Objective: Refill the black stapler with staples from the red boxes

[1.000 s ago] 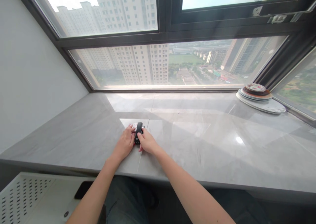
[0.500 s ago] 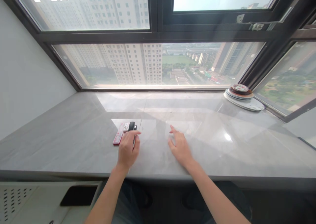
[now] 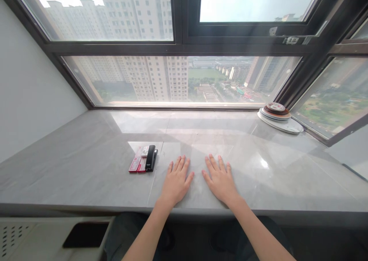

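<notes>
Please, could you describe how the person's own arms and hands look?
The left forearm and right forearm are bare, with no sleeves in view. The left hand and right hand are ungloved, each showing five fingers; I see no ring, watch or bracelet.

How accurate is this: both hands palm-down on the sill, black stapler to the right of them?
Wrong side: in the head view, the black stapler lies left of the left hand and right hand. Both are palm-down on the sill, as stated.
</notes>
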The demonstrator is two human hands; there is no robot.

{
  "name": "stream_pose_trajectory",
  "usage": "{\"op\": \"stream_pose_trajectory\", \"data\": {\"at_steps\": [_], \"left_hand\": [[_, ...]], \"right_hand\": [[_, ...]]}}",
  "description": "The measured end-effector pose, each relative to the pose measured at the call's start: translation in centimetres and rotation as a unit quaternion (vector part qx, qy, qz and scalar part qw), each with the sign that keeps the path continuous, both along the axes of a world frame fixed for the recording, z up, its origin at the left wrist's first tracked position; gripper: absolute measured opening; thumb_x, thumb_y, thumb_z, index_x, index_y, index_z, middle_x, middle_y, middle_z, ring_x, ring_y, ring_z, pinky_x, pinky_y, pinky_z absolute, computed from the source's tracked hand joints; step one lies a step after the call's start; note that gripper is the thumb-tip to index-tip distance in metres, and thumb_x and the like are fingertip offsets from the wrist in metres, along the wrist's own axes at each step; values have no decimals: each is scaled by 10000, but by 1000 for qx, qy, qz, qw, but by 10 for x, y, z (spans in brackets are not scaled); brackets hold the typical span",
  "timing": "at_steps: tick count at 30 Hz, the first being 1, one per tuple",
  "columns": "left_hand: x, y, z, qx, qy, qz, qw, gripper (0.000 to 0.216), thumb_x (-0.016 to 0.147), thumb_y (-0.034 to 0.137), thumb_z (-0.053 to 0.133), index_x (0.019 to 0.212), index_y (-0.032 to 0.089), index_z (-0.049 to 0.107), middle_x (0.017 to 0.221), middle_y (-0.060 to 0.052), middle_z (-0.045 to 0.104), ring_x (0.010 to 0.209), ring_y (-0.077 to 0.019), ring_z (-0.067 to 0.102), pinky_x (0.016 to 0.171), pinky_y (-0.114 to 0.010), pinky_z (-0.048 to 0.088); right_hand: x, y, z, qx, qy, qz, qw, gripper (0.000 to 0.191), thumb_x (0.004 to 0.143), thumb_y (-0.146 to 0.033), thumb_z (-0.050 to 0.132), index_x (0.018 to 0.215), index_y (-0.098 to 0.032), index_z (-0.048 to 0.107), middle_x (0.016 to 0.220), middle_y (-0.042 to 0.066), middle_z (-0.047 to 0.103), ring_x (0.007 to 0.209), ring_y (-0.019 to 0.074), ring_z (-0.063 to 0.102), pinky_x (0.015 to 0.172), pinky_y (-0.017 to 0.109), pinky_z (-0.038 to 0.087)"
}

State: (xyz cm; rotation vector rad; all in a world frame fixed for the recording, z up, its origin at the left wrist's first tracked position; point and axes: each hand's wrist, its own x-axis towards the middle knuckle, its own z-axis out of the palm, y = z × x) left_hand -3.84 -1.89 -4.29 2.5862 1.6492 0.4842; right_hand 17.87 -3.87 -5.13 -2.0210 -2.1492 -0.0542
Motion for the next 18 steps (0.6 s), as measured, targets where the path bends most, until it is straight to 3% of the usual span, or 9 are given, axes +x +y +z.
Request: {"op": "stream_pose_trajectory", "data": {"at_steps": [18], "left_hand": [[0, 0, 2, -2, -12, -6, 1000, 556, 1089, 467, 345, 1614, 287, 340, 1715, -41, 263, 1596, -248, 213, 1292, -533, 212]], "right_hand": [[1, -1, 0, 10, -9, -2, 1000, 647, 1069, -558, 252, 1669, -317, 249, 1741, -10, 156, 1605, 356, 64, 1259, 622, 77]]}}
